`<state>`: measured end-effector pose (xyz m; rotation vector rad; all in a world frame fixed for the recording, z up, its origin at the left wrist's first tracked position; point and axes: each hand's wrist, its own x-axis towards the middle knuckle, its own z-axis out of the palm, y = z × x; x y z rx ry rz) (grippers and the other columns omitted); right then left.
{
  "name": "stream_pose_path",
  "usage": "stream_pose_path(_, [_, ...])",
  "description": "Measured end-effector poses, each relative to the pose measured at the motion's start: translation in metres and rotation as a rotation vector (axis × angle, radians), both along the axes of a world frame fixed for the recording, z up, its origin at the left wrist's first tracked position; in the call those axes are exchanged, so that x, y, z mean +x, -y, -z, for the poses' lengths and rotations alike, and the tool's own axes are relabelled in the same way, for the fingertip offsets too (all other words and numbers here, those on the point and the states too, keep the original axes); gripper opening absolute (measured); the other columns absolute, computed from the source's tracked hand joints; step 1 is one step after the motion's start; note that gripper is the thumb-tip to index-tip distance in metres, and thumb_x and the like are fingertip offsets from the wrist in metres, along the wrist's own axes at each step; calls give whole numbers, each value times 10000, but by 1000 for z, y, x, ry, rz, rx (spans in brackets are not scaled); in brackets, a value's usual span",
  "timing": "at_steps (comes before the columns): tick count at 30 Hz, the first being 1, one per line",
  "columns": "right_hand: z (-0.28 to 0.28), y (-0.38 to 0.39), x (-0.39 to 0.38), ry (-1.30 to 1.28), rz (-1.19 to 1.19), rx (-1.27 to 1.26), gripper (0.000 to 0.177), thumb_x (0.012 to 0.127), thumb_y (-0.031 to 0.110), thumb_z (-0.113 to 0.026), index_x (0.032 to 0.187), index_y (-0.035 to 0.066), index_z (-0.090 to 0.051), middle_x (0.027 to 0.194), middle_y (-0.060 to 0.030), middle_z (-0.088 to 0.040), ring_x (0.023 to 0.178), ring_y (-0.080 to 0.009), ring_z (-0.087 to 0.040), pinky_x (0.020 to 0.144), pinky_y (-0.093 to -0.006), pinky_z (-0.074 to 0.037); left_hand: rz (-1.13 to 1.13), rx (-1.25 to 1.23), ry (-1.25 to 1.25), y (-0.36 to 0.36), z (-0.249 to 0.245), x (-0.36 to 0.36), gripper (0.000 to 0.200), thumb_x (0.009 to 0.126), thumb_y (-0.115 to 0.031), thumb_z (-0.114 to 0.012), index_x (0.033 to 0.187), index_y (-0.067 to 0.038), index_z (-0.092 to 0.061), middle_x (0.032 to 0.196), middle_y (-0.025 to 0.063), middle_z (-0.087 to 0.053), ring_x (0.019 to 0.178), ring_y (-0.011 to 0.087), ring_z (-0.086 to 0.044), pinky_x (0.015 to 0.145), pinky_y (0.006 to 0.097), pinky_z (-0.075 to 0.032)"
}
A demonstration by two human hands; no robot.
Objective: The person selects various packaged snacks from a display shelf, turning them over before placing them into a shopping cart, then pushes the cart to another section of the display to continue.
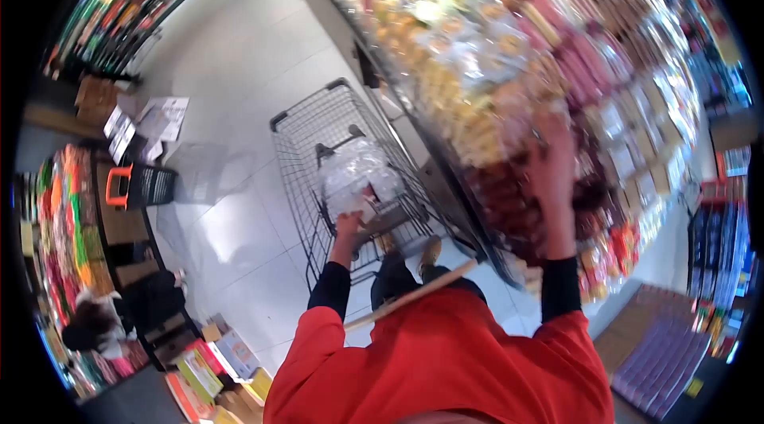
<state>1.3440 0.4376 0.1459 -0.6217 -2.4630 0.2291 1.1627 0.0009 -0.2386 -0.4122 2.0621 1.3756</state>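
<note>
My left hand (350,223) is over the metal wire shopping cart (298,173), its fingers curled at the near edge of a shiny clear plastic bundle (358,169) inside. What those fingers hold, I cannot tell. On the other side, my right hand (551,161) reaches out over the display of packaged food, fingers spread and blurred by motion. Beneath it lie dark red packs (501,197), with yellowish packs (477,134) just to the left. Pink packs (585,66) sit farther back.
A pale bar (414,294) crosses in front of my waist. The display's dark edge (446,165) runs along the cart's right side. At left, a black basket with an orange handle (119,188) stands by shelves. A person (119,320) is at lower left, near boxes (203,372).
</note>
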Motion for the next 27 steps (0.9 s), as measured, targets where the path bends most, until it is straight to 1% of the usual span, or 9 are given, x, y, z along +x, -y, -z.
stream_pose_path(3, [11, -50, -7, 111, 136, 149, 614, 918, 165, -686, 1452, -1, -435, 1417, -286, -500, 1292, -478, -480, 1081, -532, -419, 98, -158, -277, 8, 100, -8, 527, 681, -276, -836, 1040, 53, -634, 952, 211, -729, 883, 341, -701, 809, 438, -544])
stream_pose_path(9, [9, -50, -33, 194, 291, -143, 650, 898, 140, -707, 1467, 6, -422, 1367, -260, -559, 1247, -458, -527, 1046, -499, -442, 165, -174, -203, 10, 140, -1, 556, 713, -296, -806, 1075, 68, -591, 1028, 247, -693, 981, 404, -692, 851, 474, -542])
stream_pose_path(11, [-6, -38, -39, 33, 270, -191, 645, 882, 154, -731, 1445, 11, -450, 1318, -227, -599, 1189, -440, -560, 1023, -483, -452, 186, -300, -221, 9, 154, 2, 359, 727, -170, -756, 999, 54, -689, 909, 203, -735, 873, 339, -721, 775, 415, -570])
stream_pose_path(15, [-1, -44, -24, 9, 340, 86, 496, 844, 150, -763, 1285, 1, -592, 1196, -193, -626, 1116, -397, -584, 967, -475, -470, 322, -398, -216, 29, 213, -5, 668, 766, -374, -795, 1186, 89, -559, 1014, 266, -705, 937, 412, -711, 841, 446, -575])
stream_pose_path(16, [-12, -33, -26, -40, 359, 39, 462, 823, 124, -782, 1236, -2, -616, 1151, -176, -625, 1092, -382, -600, 962, -440, -477, 197, -177, -150, 43, 231, -3, 781, 798, -436, -777, 1293, 98, -494, 1159, 297, -666, 1077, 419, -676, 921, 472, -552])
stream_pose_path(19, [-57, 16, -38, -189, 404, -107, 430, 812, 75, -790, 1200, -3, -624, 1122, -142, -627, 1054, -335, -628, 925, -394, -492, 572, -589, -90, 26, 113, -5, 829, 818, -454, -763, 1346, 100, -444, 1307, 324, -578, 1227, 459, -583, 1007, 516, -497])
stream_pose_path(20, [-63, 27, -38, -317, 300, -242, 435, 847, 55, -787, 1235, 0, -597, 1140, -98, -640, 1070, -240, -641, 915, -343, -504, 629, -510, -119, 18, 78, -4, 768, 844, -444, -741, 1335, 80, -468, 1383, 329, -503, 1298, 503, -498, 1056, 549, -448])
stream_pose_path(24, [-73, 69, -44, -665, -148, -827, 461, 939, 76, -733, 1333, 3, -507, 1222, -93, -639, 1132, -179, -622, 999, -329, -502, 744, -342, -337, -3, -23, 0, 615, 907, -353, -703, 1335, 42, -505, 1314, 286, -590, 1251, 439, -566, 1054, 512, -458])
stream_pose_path(27, [-75, 107, -63, -787, -151, -1403, 355, 959, 112, -711, 1265, 14, -562, 1126, -55, -672, 991, -118, -656, 851, -252, -530, 537, -60, -488, -15, -106, 16, 494, 974, -252, -646, 1359, 32, -521, 1271, 233, -638, 1199, 347, -619, 1049, 447, -464])
